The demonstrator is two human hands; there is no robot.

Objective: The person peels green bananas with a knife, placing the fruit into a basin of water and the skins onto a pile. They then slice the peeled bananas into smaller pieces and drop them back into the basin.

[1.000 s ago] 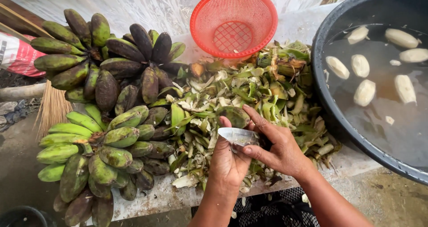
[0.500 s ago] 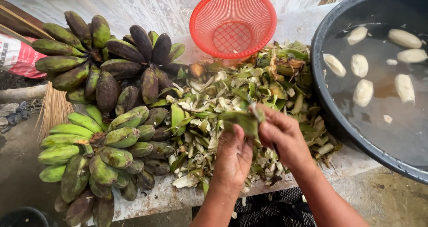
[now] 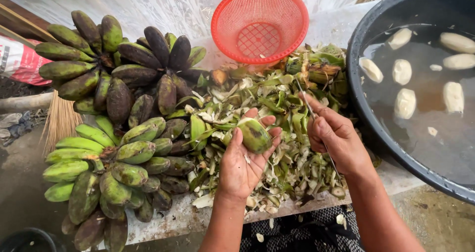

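My left hand [image 3: 245, 160] lies palm up over a heap of green peelings [image 3: 277, 113] and cradles a short green banana [image 3: 255, 134] on its fingers. My right hand [image 3: 335, 138] is closed around a thin knife [image 3: 308, 103], whose blade points up and away over the peelings. The two hands are a little apart. To the left lie bunches of green and dark unpeeled bananas [image 3: 118, 133].
A red mesh basket [image 3: 260, 24] stands behind the peelings. At the right a large black tub [image 3: 366, 113] holds murky water with several peeled white bananas [image 3: 405, 103]. A straw broom [image 3: 59, 121] lies at the far left. The table's front edge is near my wrists.
My hands have separated. The left palm has turned upward with the banana lying on it. The right hand has drawn away to the right with the knife.
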